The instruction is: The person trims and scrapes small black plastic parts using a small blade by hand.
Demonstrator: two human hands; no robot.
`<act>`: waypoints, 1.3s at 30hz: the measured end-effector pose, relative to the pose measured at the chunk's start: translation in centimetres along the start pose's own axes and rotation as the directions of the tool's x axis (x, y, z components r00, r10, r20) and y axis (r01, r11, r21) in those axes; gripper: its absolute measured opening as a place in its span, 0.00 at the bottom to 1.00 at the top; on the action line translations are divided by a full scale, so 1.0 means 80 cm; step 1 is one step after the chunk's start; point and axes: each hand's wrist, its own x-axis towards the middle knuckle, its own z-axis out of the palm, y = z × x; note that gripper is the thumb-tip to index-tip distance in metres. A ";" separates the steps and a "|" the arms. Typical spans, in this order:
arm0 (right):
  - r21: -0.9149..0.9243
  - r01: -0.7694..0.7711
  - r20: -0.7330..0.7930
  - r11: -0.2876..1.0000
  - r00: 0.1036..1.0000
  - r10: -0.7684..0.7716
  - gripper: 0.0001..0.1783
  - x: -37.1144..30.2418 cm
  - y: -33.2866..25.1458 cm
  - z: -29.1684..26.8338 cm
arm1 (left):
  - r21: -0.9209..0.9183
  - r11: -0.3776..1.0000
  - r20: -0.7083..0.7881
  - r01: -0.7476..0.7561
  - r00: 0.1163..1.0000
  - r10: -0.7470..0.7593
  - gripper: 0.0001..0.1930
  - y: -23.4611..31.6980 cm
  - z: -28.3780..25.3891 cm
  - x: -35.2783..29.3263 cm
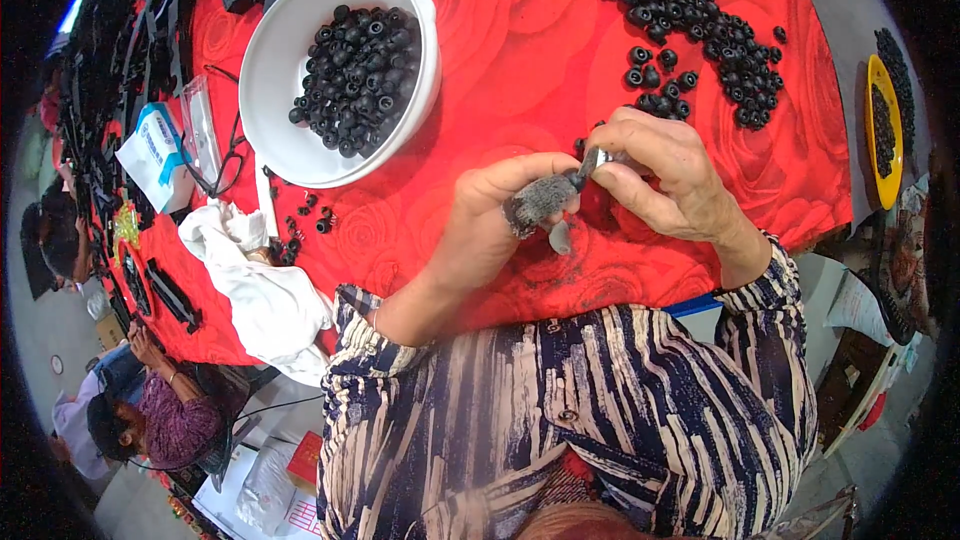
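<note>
My left hand (pixel 490 210) is closed in a pinch near the table's front edge, with a dark grey, dusty wrap (pixel 545 199) around one finger. At its fingertips is a small black part (pixel 577 178), mostly hidden by the fingers. My right hand (pixel 665 175) meets it from the right, thumb and fingers closed on a small shiny metal tool (pixel 597 161). The tool's end touches or nearly touches the black part; its exact kind cannot be made out. Beyond my right hand, many small round black parts (pixel 745 70) with hollow centres lie loose on the red cloth.
A white bowl (pixel 428 70) holding similar black parts stands at the back left. Near it lie a white cloth (pixel 265 285), eyeglasses (pixel 225 168) and a blue-and-white packet (pixel 157 155). Long black pieces (pixel 130 50) pile up far left. Another person (pixel 175 415) sits lower left; a yellow tray (pixel 893 180) is at right.
</note>
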 end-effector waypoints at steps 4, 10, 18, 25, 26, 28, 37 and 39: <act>0.008 0.022 -0.008 1.000 1.000 -0.022 0.07 0.001 0.000 0.000 | 0.014 1.000 -0.003 -0.008 1.000 0.008 0.12 0.000 0.002 0.000; 0.011 0.009 0.009 1.000 1.000 -0.010 0.07 0.001 -0.001 -0.002 | 0.016 1.000 0.014 -0.006 1.000 0.005 0.12 -0.001 -0.001 -0.001; 0.001 0.057 0.074 0.998 0.996 -0.056 0.06 0.006 0.002 -0.007 | 0.035 0.999 0.005 0.039 0.999 -0.039 0.12 0.003 0.004 -0.003; 0.042 0.101 0.133 0.994 0.986 -0.106 0.06 0.003 -0.001 -0.005 | -0.015 0.999 -0.065 0.033 0.997 -0.034 0.12 0.012 0.003 0.001; 0.105 0.135 0.056 0.985 0.988 -0.141 0.07 0.003 0.001 -0.005 | -0.012 1.000 -0.065 0.029 0.997 -0.030 0.12 0.012 0.003 0.001; 0.111 0.070 0.024 0.991 0.997 -0.073 0.07 0.002 -0.004 -0.006 | -0.004 0.999 -0.008 0.037 0.999 -0.037 0.11 0.008 0.001 0.001; 0.017 0.038 -0.014 0.999 0.999 -0.038 0.07 0.000 -0.002 0.002 | 0.028 0.999 -0.025 0.027 0.999 -0.026 0.11 0.008 0.006 -0.001; 0.002 0.029 -0.011 1.000 1.000 -0.029 0.07 0.000 -0.002 0.001 | 0.070 0.998 -0.020 0.006 1.000 -0.005 0.11 0.007 0.005 0.001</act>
